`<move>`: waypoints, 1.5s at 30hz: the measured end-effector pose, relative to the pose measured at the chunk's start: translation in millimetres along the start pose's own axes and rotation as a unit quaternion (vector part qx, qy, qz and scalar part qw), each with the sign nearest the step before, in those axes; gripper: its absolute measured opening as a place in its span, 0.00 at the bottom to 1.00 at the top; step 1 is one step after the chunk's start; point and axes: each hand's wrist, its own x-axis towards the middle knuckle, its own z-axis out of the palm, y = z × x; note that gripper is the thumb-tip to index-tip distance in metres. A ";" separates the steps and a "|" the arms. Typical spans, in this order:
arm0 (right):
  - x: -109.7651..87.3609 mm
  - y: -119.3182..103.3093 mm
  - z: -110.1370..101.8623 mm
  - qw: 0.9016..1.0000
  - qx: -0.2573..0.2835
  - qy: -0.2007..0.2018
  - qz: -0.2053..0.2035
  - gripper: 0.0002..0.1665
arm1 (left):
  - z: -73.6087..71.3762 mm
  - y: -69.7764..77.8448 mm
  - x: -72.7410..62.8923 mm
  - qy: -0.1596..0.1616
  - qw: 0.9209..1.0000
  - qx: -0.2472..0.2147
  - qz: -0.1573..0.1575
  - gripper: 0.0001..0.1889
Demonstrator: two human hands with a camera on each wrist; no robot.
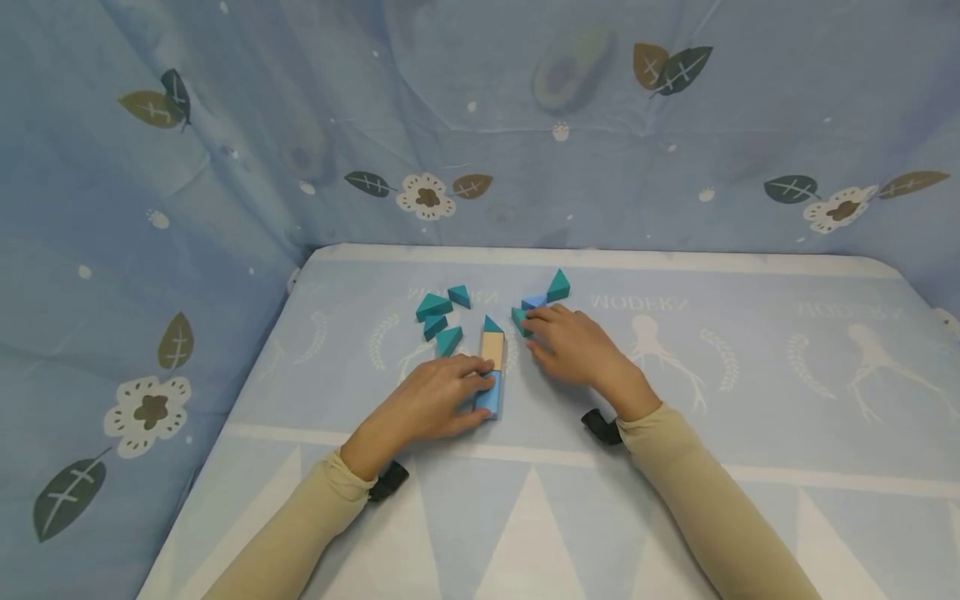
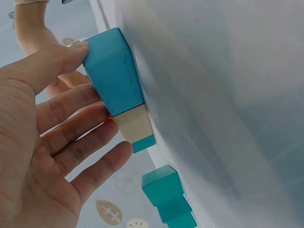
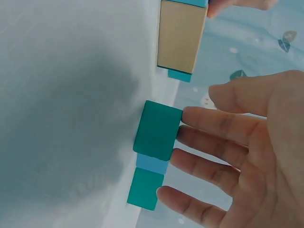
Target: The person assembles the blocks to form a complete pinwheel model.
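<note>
A short row of blocks lies on the table: a blue block (image 1: pixel 489 398), a natural wood block (image 1: pixel 492 350) and a teal triangle block (image 1: pixel 492 323) at its far end. My left hand (image 1: pixel 438 396) rests over the row. Its thumb (image 2: pixel 76 54) is at the blue block's near end, and its loosely spread fingers touch along one side. To the right, my right hand (image 1: pixel 573 346) reaches over another group, with extended fingertips touching a teal triangle block (image 3: pixel 159 130). A blue triangle block (image 3: pixel 152 163) and another teal triangle block (image 1: pixel 558 287) lie just beyond that one.
Several teal triangle blocks (image 1: pixel 433 307) lie in a loose cluster left of the row. The patterned tablecloth (image 1: pixel 750 358) runs back to a blue printed curtain (image 1: pixel 465 108). Black wrist devices (image 1: pixel 602 427) sit under both wrists.
</note>
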 end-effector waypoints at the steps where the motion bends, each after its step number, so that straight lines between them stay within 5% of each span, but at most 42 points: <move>1: 0.4 -0.6 0.5 1.000 -0.003 0.002 0.000 0.23 | 0.2 0.1 0.0 0.000 1.000 -0.001 0.000 0.24; 16: 3.4 -1.7 12.2 0.998 -0.022 0.047 -0.040 0.24 | 0.5 -0.5 -0.4 -0.001 1.000 -0.003 -0.004 0.24; 45: 4.6 -4.9 18.2 0.998 0.021 0.020 -0.052 0.27 | 0.0 -0.1 0.2 0.004 1.000 -0.008 0.000 0.23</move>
